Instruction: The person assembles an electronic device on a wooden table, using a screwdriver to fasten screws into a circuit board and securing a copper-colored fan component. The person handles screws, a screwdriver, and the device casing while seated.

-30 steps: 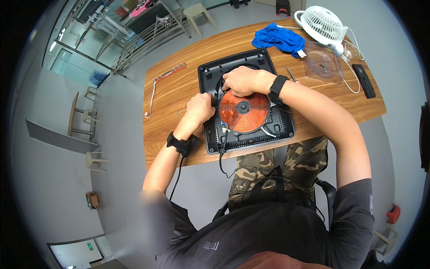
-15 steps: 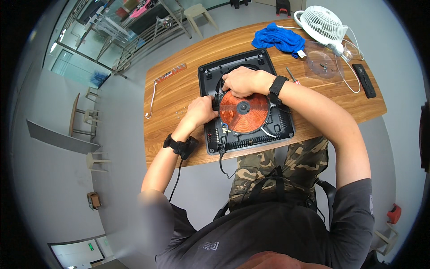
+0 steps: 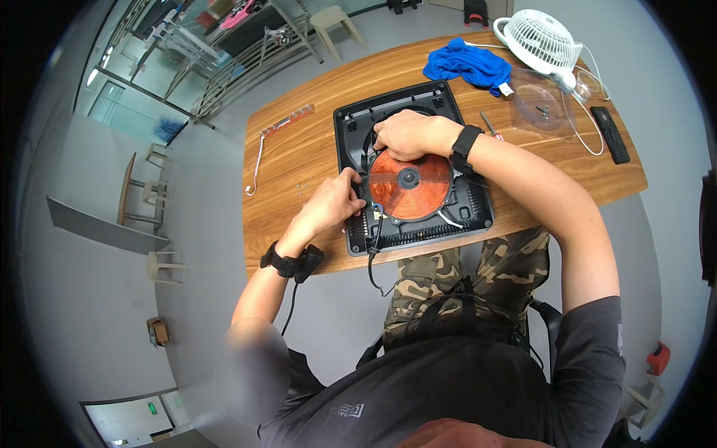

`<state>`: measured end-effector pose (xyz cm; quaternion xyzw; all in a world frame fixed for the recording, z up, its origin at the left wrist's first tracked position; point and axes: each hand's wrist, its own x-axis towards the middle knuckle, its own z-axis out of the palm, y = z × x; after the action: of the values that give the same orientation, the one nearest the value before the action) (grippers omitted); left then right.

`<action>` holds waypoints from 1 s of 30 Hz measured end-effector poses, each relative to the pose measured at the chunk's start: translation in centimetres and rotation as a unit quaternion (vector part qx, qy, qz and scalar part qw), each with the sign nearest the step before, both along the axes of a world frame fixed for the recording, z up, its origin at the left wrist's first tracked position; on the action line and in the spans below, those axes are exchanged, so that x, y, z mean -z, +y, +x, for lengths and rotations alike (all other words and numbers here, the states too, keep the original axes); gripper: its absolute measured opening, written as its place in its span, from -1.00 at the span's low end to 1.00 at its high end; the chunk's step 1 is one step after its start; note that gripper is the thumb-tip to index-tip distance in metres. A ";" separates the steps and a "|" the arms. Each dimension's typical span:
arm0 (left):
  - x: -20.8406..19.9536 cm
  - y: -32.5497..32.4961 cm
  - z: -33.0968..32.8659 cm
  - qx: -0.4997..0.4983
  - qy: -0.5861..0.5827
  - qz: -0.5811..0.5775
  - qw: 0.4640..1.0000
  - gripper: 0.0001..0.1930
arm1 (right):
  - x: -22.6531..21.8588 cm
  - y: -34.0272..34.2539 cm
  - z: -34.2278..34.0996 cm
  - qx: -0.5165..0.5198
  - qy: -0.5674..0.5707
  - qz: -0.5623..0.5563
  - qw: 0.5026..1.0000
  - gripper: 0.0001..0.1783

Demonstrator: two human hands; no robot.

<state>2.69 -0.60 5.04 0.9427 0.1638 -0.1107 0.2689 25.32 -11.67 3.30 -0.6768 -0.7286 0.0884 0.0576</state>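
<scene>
Still both hands on the opened cooker (image 3: 415, 224): left hand (image 3: 334, 203) apparently gripping its edge, right hand (image 3: 407, 134) curled above the copper coil (image 3: 410, 185).

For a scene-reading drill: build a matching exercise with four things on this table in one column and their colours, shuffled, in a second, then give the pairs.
Things:
1. coil disc
2. cloth
3. desk fan
4. remote

Colours:
A. white
B. black
C. copper orange
D. blue

Pairs: 1-C, 2-D, 3-A, 4-B
</scene>
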 end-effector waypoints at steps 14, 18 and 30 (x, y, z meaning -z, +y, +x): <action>-2.1 0.1 -1.3 0.111 0.078 -0.167 0.977 -0.86 | -0.1 -0.2 -0.2 -0.006 -0.013 0.007 1.000 -0.53; -0.1 0.4 -1.5 0.104 0.063 -0.193 0.974 -0.86 | 0.0 -0.1 -0.2 -0.002 -0.013 0.007 1.000 -0.54; 0.9 1.1 -1.9 0.233 -0.065 0.011 0.970 -0.89 | 0.1 -0.2 -0.3 -0.007 -0.024 0.018 1.000 -0.55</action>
<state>0.84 0.49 4.14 0.9630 -0.0770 -0.1070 0.2352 25.00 -11.92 3.21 -0.6726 -0.7357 0.0596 0.0521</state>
